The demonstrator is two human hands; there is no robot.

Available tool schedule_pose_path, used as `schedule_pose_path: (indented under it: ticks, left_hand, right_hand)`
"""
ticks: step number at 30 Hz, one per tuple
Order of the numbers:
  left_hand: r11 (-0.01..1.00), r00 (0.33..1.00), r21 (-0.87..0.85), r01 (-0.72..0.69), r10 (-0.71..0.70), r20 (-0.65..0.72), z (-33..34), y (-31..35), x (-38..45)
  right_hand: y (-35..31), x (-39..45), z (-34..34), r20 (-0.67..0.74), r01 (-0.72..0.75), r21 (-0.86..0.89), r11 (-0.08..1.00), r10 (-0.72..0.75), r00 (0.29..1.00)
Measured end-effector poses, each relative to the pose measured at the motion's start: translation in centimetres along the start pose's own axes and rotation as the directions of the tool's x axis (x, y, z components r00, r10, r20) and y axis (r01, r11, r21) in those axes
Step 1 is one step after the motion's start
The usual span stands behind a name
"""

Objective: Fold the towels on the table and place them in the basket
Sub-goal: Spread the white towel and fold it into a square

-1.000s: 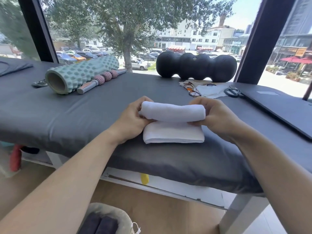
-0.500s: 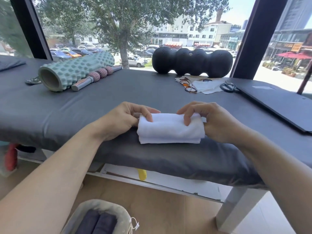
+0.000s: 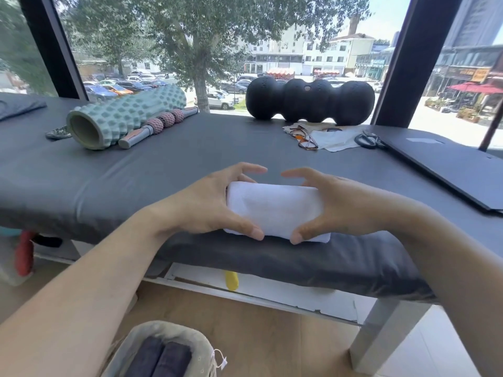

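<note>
white towel (image 3: 273, 209), folded, near table (image 3: 81, 183) front edge | L hand (image 3: 206, 205) + R hand (image 3: 340, 205): fingers curled round its ends, gripping | basket (image 3: 163, 329) on floor below, dark towels (image 3: 160, 360) inside

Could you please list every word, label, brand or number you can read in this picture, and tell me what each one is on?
No text can be read.
Shop signs across the street: lettering there, too small and blurred.
Black roller: a small round mark, unreadable.
Tag on the basket: blank or too small to tell.
White towel: no label showing.
</note>
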State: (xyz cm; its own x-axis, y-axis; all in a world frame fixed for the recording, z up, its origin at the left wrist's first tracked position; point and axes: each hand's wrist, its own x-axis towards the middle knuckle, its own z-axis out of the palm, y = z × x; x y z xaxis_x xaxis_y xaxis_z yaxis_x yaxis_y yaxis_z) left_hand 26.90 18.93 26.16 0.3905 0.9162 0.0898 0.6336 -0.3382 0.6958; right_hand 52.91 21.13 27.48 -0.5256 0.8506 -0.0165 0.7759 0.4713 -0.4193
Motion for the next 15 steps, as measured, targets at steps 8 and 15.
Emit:
schedule_pose_path:
  ticks: [8, 15]
  left_hand:
    - [0.999, 0.960, 0.013, -0.037, 0.039, -0.277, 0.7, -0.5, 0.5]
    - [0.999, 0.979, 0.038, -0.013, 0.020, -0.203, 0.9, -1.6, 1.0]
  right_hand:
    - [-0.2, 0.8, 0.4, -0.322, 0.136, -0.061, 0.989, -0.148, 0.935]
    - [0.9, 1.3, 1.0, -0.282, 0.086, 0.010, 0.996, -0.080, 0.956]
